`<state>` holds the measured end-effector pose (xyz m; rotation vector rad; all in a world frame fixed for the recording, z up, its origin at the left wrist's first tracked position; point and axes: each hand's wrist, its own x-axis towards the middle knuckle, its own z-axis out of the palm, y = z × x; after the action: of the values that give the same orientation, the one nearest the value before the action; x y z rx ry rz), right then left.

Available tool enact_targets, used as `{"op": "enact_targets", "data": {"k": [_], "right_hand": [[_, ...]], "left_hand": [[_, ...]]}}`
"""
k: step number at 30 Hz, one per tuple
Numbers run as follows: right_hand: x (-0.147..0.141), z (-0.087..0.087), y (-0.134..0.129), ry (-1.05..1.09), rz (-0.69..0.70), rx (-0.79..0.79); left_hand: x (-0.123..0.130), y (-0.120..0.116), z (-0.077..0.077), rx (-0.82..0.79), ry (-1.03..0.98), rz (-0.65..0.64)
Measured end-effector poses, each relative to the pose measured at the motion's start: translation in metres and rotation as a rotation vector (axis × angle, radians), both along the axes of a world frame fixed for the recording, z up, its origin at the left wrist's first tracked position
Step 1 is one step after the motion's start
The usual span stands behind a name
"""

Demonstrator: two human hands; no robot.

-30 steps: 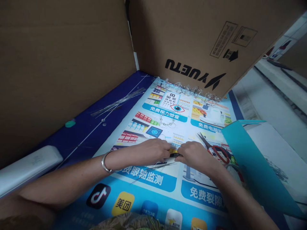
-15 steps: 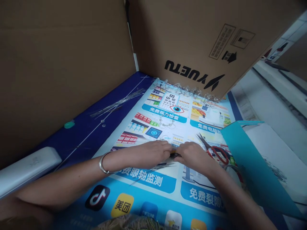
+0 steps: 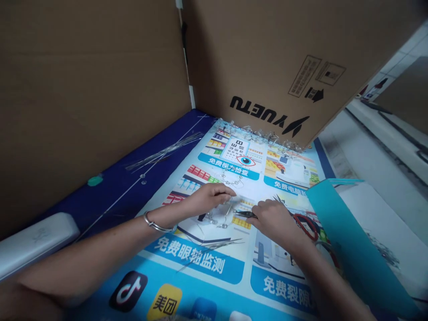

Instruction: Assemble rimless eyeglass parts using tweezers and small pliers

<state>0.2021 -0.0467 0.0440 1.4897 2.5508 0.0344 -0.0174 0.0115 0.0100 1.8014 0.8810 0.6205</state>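
Note:
My left hand (image 3: 214, 197) is closed in a pinch on a thin wire strung with clear beads (image 3: 223, 225), which hangs below my fingers just above the printed sheet. My right hand (image 3: 274, 219) is wrapped round a pair of pliers (image 3: 245, 214). Their narrow jaws point left toward the wire; whether they touch it I cannot tell. Loose wire pieces (image 3: 217, 245) lie on the sheet nearer to me. Just beyond my left hand rests another beaded wire piece (image 3: 232, 178). Red-handled scissors (image 3: 306, 226) lie partly hidden behind my right hand.
Cardboard walls (image 3: 254, 53) stand at the left and back, with a row of clear beaded pieces (image 3: 264, 136) along their foot. A wire bundle (image 3: 167, 150), a green blob (image 3: 95, 180) and a white case (image 3: 40, 234) are at left. A turquoise folder (image 3: 347, 232) stands at right.
My hands have drawn apart, the left moving up and away from the right. The beaded wire and the pliers' jaws now show between them. The view has tilted slightly upward.

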Motion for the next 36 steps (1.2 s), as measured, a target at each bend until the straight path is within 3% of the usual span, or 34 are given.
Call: {"op": "enact_targets", "data": {"k": [5, 10, 13, 19, 36], "right_hand": [[-0.004, -0.02, 0.005, 0.167, -0.1, 0.249], [-0.008, -0.044, 0.007, 0.312, -0.039, 0.373], [-0.009, -0.05, 0.007, 0.31, 0.015, 0.424], [-0.008, -0.049, 0.007, 0.229, 0.106, 0.508], [-0.006, -0.045, 0.002, 0.191, 0.205, 0.574]], "left_hand": [[-0.001, 0.007, -0.003, -0.123, -0.091, 0.148], [0.0, 0.01, -0.011, -0.139, -0.144, 0.231], [0.001, 0.01, -0.016, -0.2, -0.165, 0.209], [0.001, 0.009, -0.024, -0.352, -0.244, 0.144], [0.002, -0.001, -0.013, -0.542, -0.316, 0.084]]}}
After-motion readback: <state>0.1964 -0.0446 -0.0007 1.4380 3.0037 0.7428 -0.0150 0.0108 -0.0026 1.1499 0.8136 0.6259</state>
